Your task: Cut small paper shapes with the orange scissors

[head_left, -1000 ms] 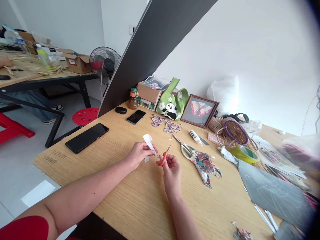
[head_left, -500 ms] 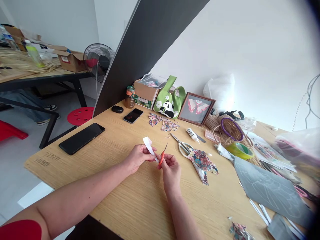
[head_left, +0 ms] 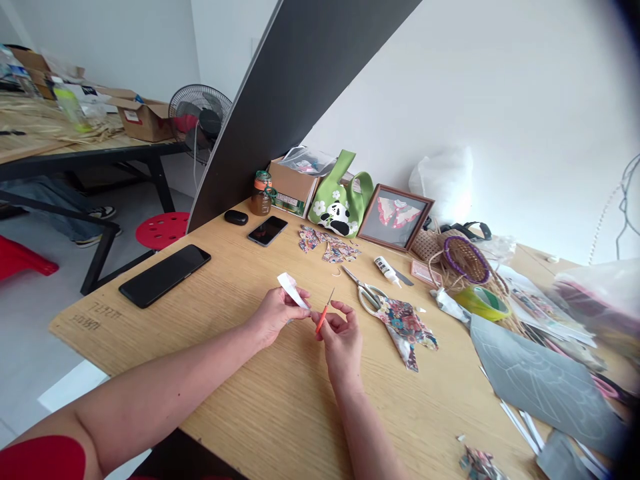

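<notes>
My left hand (head_left: 276,312) pinches a small white paper strip (head_left: 291,289) just above the wooden table (head_left: 260,400). My right hand (head_left: 343,335) is closed round small orange-handled scissors (head_left: 324,312), whose blades point up and away right beside the strip. The two hands almost touch near the table's middle. A larger pair of white-handled scissors (head_left: 367,293) lies just beyond my right hand, next to a piece of floral fabric (head_left: 407,325).
Two phones (head_left: 164,275) (head_left: 267,231) and a black case lie at the left. Floral scraps, a glue bottle (head_left: 385,268), a framed picture (head_left: 397,217), a green panda bag (head_left: 340,200), baskets and tape crowd the back and right. A grey sheet (head_left: 540,380) lies at the right. A dark board leans behind.
The orange scissors closed and tipped to point up beside the strip. My left hand turned the white strip a little lower and leftward. The view shifted slightly.
</notes>
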Tool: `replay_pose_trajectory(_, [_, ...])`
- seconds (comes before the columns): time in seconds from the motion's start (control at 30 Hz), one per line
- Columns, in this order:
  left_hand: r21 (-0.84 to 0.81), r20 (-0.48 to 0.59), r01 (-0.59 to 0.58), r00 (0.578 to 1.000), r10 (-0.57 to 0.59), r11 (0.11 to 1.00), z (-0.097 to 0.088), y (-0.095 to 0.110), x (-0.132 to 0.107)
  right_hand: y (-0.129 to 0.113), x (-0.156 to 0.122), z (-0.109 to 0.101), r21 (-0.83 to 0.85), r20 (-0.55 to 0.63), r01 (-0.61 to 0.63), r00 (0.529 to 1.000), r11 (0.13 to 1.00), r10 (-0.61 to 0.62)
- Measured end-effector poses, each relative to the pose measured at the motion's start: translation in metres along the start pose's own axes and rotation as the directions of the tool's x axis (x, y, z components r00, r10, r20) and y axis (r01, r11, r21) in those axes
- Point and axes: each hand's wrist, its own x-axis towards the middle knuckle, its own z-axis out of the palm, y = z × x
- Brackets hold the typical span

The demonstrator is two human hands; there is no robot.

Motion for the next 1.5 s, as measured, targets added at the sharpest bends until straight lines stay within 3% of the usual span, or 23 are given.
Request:
replay_pose_trajectory(0.27, [0.030, 0.104, 0.099, 0.989, -0.102, 0.995, -0.003, 0.001, 0.000, -0.003, 0.001, -0.001, -0.010, 0.002, 0.018, 1.000, 1.000, -0.018])
replay_pose_trajectory(0.43, [0.094, 0.107, 0.071, 0.991, -0.081, 0.993, -0.002, 0.003, -0.001, -0.003, 0.002, -0.002, -0.007, 0.022, 0.020, 1.000, 1.000, -0.020])
replay_pose_trajectory(0.63, [0.007, 0.022, 0.073, 0.997, -0.073, 0.997, -0.002, 0.007, 0.000, 0.002, 0.004, -0.004, -0.030, 0.000, 0.049, 0.999, 0.998, -0.049])
replay_pose_trajectory(1.0, [-0.243, -0.061, 0.126, 0.988, -0.145, 0.962, -0.007, 0.011, 0.009, 0.004, 0.001, -0.001, -0.089, 0.094, -0.098, 0.990, 0.991, 0.106])
replay_pose_trajectory(1.2, [-0.265, -0.075, 0.120, 0.987, -0.144, 0.957, -0.006, 0.013, 0.007, 0.001, -0.003, 0.003, -0.140, 0.099, -0.137, 0.983, 0.981, 0.152])
replay_pose_trajectory(1.5, [-0.261, -0.098, 0.084, 0.989, -0.113, 0.962, -0.006, 0.012, 0.008, 0.000, -0.010, 0.006, -0.213, 0.218, -0.180, 0.949, 0.960, 0.227])
